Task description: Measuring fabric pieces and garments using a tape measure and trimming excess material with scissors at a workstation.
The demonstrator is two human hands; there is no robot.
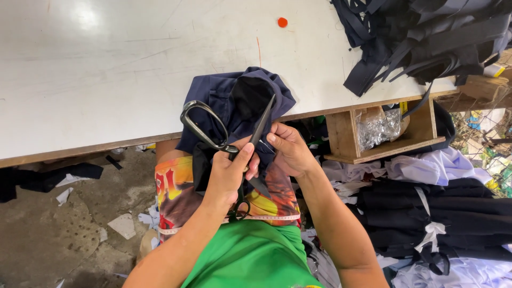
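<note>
- Your wide white worktable (106,69) fills the upper part of the view, its wooden front edge running just above your hands.
- A heap of black fabric strips and cut pieces (426,37) lies on the table's far right corner, well apart from your hands.
- Stacked black and white garments (426,213) are piled low on your right, beside your right forearm.
- The dark navy blue cloth piece (234,104) you are working on hangs over the table's front edge and down toward your lap, directly in front of you.
- An open wooden box (384,136) with crinkled clear plastic inside sits under the table edge, to the right of your hands.
- Your left hand (229,176) is closed around the large black metal scissors (234,144) near the pivot, thumb raised along them; one handle loop sticks out to the upper left, the other hangs below your hand.
- Your right hand (290,149) is curled shut, pinching the cloth's edge just beside the blade, which points up over the navy fabric.
- A yellow measuring tape (266,217) crosses your lap.
- A small orange round spot (282,22) lies far back on the table.
</note>
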